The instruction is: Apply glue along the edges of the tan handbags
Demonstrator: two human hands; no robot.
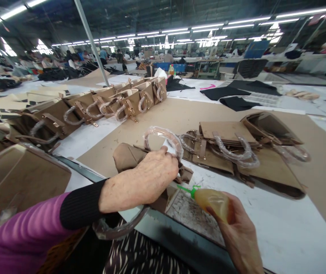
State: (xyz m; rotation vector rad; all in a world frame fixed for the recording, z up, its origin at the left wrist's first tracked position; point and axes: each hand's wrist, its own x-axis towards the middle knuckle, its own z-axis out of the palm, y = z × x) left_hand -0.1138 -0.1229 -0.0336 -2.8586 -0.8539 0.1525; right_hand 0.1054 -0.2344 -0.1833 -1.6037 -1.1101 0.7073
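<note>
My left hand [148, 177] is closed over a tan leather handbag [127, 156] at the near table edge, fingers curled around its upper part beside the plastic-wrapped handle [164, 137]. My right hand [237, 228] grips a soft amber glue bottle [213, 201] with a green nozzle [186, 189] aimed at the bag's side under my left hand. A second wrapped handle [120, 228] hangs below the table edge.
A pile of flat tan bags with wrapped handles [237, 152] lies just beyond on brown cardboard [163, 114]. A row of upright finished bags [108, 104] runs along the left. Black fabric pieces [231, 95] lie farther back. Other workers sit in the distance.
</note>
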